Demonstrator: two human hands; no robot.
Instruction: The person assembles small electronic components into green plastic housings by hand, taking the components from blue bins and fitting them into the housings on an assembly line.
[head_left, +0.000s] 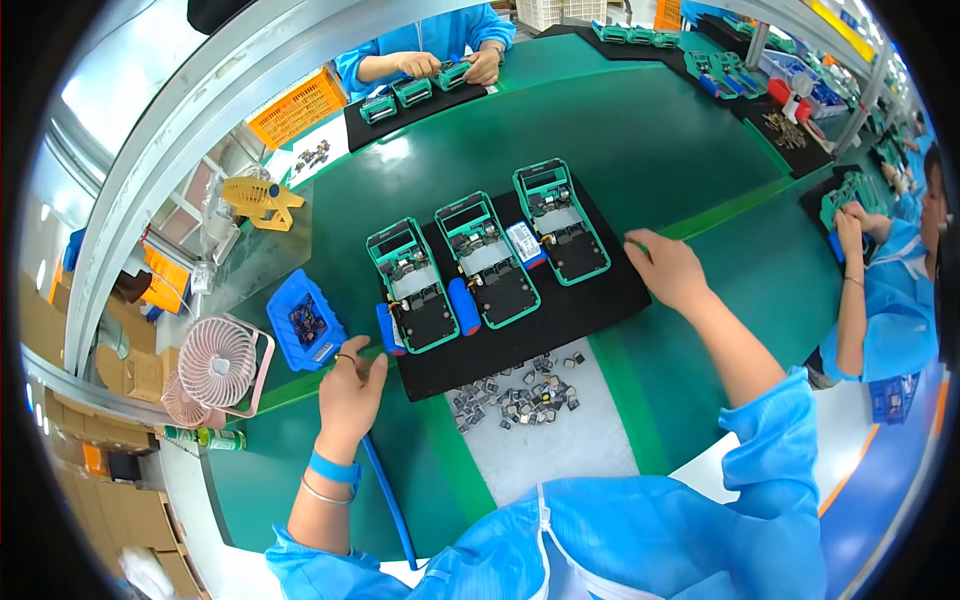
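Observation:
Three green device housings (487,260) lie in a row on a black foam mat (520,350) in front of me. Circuit boards show inside them, and a blue battery pack with red ends (464,307) lies beside each one. My left hand (350,392) is at the mat's left corner, fingers apart, close to a blue bin (280,340) of small dark parts. A blue wrist strap (334,470) with a cord is on that wrist. My right hand (672,270) is by the mat's right edge, fingers extended and nothing visible in them; contact with the mat is unclear.
Several small metallic parts (535,400) lie scattered on a pale sheet (560,460) nearer to me. Pink fans (218,362) stand at the left, a yellow fan (258,200) farther back. Co-workers in blue sleeves (870,310) handle similar housings across the table and at the right.

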